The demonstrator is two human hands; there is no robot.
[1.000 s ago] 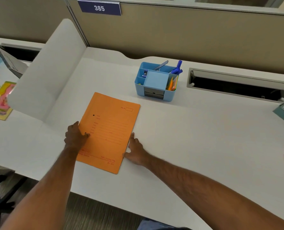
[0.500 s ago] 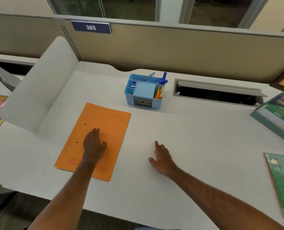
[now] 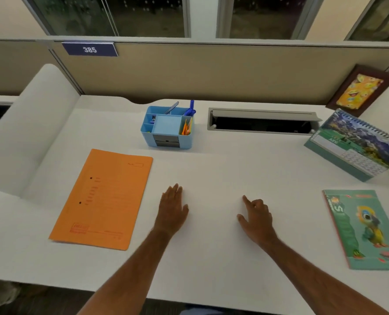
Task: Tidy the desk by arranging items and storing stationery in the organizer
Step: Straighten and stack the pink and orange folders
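An orange folder lies flat on the white desk, left of centre. Behind it stands a blue organizer holding pens, orange items and small stationery. My left hand rests flat on the bare desk just right of the folder, fingers extended, holding nothing. My right hand hovers over the desk to the right, index finger out and the other fingers loosely curled, also holding nothing.
A green notebook with a parrot cover lies at the right edge. A spiral desk calendar and a framed picture stand at the back right. A cable slot opens behind. A white divider rises on the left.
My left hand has come off the orange folder and moved right onto the bare desk. My right hand has shifted further right. The view has tilted up and right.
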